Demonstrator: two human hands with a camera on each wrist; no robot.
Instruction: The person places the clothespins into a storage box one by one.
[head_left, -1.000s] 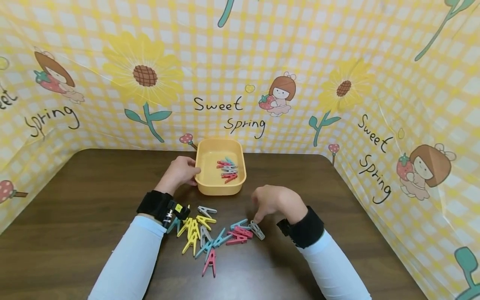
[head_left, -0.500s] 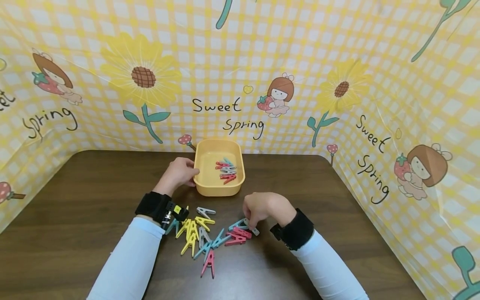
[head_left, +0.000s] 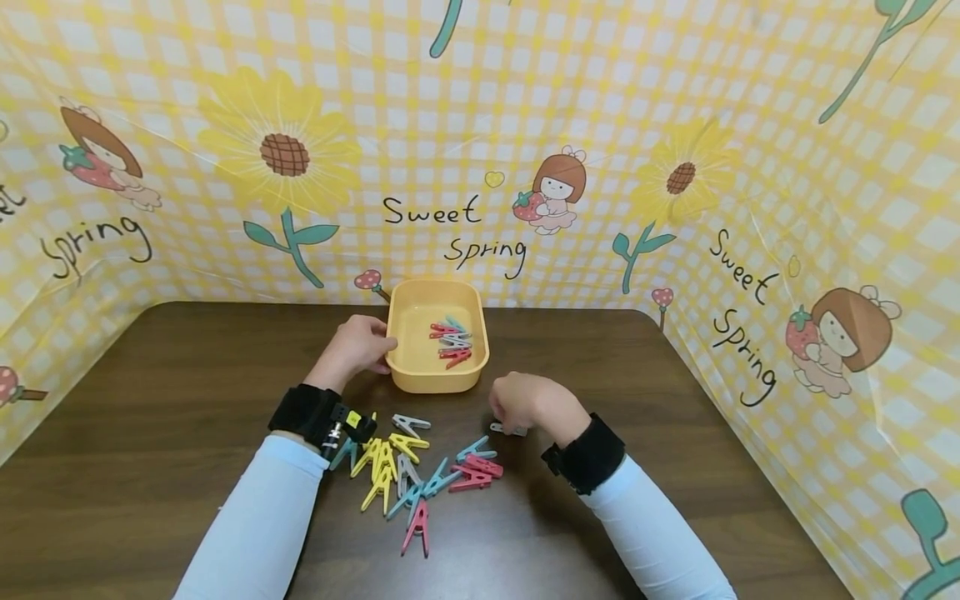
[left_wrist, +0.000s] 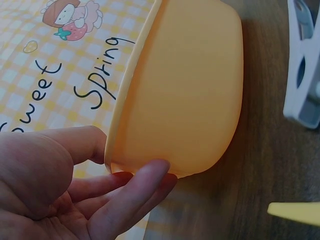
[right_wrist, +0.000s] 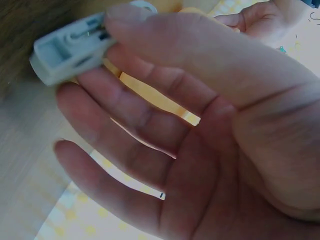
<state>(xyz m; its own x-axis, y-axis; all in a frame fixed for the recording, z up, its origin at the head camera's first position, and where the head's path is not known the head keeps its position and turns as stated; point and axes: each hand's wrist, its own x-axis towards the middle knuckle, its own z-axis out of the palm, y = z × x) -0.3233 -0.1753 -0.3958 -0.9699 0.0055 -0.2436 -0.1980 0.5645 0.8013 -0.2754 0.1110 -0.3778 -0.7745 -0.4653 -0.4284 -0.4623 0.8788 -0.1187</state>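
My right hand (head_left: 536,403) pinches a grey clothespin (right_wrist: 65,52) between thumb and fingertips, to the right of the pile and in front of the tub. At its far left side, my left hand (head_left: 357,345) grips the wall of a yellow plastic tub (left_wrist: 185,85), fingers at the rim. Inside the tub lie several red, grey and blue clothespins (head_left: 454,341). On the table a loose pile holds yellow clothespins (head_left: 383,458), blue clothespins (head_left: 437,479), red clothespins (head_left: 475,477) and grey clothespins (head_left: 410,424).
A brown wooden table (head_left: 195,417) carries everything. Behind it and to both sides stands a yellow checked cloth (head_left: 442,108) with printed flowers, and the tub sits close to its back part. One red clothespin (head_left: 417,527) lies nearest the front.
My right hand has taken hold of the grey clothespin at the pile's right end and lifted it away, toward the tub. My left hand stays at the tub.
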